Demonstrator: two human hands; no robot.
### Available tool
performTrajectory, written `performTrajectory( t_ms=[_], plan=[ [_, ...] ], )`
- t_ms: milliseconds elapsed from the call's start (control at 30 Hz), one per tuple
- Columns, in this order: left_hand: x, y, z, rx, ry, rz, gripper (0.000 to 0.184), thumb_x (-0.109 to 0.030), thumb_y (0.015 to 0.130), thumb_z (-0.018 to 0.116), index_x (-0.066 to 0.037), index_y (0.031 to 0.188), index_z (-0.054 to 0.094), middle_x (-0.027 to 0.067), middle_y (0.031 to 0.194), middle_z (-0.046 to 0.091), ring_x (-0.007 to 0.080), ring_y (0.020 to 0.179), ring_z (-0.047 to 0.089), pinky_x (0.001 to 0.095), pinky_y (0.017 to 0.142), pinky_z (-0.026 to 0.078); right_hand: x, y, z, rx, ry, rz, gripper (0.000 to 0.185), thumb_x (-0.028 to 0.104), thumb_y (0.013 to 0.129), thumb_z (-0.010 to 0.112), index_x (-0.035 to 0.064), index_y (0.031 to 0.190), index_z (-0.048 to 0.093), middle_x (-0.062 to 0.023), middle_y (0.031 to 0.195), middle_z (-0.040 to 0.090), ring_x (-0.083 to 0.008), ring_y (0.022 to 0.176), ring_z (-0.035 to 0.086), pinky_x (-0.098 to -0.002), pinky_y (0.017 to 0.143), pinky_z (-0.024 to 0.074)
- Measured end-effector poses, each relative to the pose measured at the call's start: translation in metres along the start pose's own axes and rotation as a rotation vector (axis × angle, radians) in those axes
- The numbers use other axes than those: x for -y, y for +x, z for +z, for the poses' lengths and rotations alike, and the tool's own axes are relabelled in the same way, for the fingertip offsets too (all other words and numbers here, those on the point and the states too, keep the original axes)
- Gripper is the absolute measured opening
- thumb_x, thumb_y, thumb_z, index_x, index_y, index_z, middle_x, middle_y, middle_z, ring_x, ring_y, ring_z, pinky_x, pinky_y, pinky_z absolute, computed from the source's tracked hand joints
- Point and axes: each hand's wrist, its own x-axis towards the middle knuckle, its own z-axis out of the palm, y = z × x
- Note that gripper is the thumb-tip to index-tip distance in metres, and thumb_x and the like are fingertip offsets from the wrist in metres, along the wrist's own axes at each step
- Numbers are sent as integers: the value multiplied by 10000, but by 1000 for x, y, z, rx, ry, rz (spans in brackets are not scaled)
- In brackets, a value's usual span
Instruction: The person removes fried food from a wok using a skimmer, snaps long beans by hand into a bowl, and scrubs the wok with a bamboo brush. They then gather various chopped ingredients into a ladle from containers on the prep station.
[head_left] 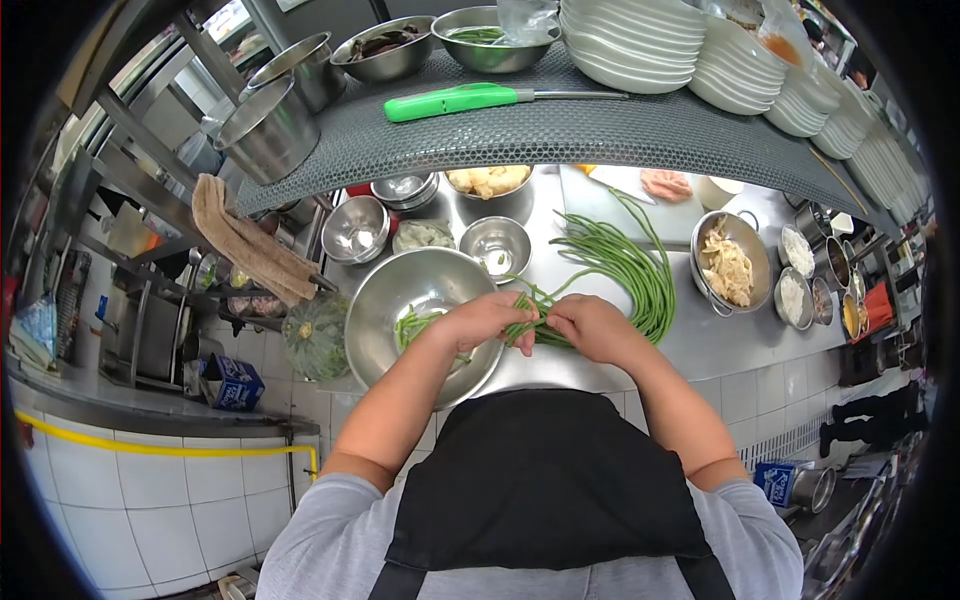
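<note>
My left hand (pixel 485 320) is closed round some green beans, over the right rim of a large steel bowl (pixel 375 300). Cut green bean pieces (pixel 412 325) lie inside that bowl. Close beside it, my right hand (pixel 590 328) pinches the beans near where they leave my left hand. A big curved bundle of long green beans (pixel 655 290) rests on the steel counter (pixel 700 350), just beyond and to the right of my right hand.
Small steel bowls (pixel 495 247) stand behind the large bowl. A colander (pixel 757 262) with pale pieces is at the right. A green pumpkin (pixel 315 337) sits left. The shelf (pixel 450 130) above holds a green lighter (pixel 455 101) and stacked plates (pixel 635 45).
</note>
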Motion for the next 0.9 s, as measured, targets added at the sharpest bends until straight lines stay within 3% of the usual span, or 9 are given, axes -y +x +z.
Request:
performTrajectory(
  t_ms=[233,333,433,533,600,633,700,833,900],
  plan=[
    [5,1,-2,-1,-34,-32,146,-176,966,471,-81,1050,544,34,781,607,137,733,608,258,688,410,1,0,-3,-44,7,18,174,166,887,589,0,887,640,-183,868,640,-373,840,597,-439,750,474],
    [10,4,-6,-23,-13,-34,163,-175,937,507,-69,1049,558,26,767,578,131,686,583,268,681,446,3,0,-5,-50,4,35,170,162,885,591,-1,886,640,-185,862,637,-375,835,596,-440,749,474],
    [11,5,-5,12,-35,-49,158,-181,969,487,-65,1060,542,5,762,551,104,694,559,243,656,428,2,2,-7,-36,-62,46,188,201,903,556,41,924,654,-159,927,659,-344,879,619,-436,776,493],
    [19,9,-4,-15,94,33,200,-208,973,488,-33,1051,543,17,769,561,119,694,570,289,635,458,3,1,-5,-45,-73,46,185,195,901,557,39,916,654,-159,906,656,-344,861,621,-435,764,496],
    [9,6,8,-285,407,56,242,-221,976,480,4,1043,537,45,795,590,137,702,587,318,634,479,7,0,-2,-72,-109,59,183,192,903,551,34,893,643,-155,880,651,-348,828,623,-446,742,496],
    [16,13,10,-288,407,57,242,-221,976,480,4,1043,537,45,795,590,137,702,587,318,634,479,11,0,1,-71,-109,57,183,192,903,551,34,893,643,-155,880,651,-348,828,623,-446,742,496],
    [36,29,7,-666,970,217,266,-232,976,480,26,1026,523,76,830,616,150,703,599,320,660,495,24,0,13,-52,-211,121,187,193,904,547,28,863,623,-153,858,645,-358,796,624,-463,718,493],
    [44,38,-7,-843,938,211,230,-218,978,478,6,996,527,84,858,631,160,729,603,332,670,496,35,-4,26,-30,-155,24,190,204,897,553,28,857,614,-159,837,634,-371,779,621,-475,705,492],
    [38,26,-8,-357,145,122,183,-209,980,486,-32,995,528,71,836,611,159,743,594,336,667,490,24,-3,24,-17,-151,83,188,200,894,556,24,861,614,-163,837,633,-369,787,621,-473,714,492]
  ],
)
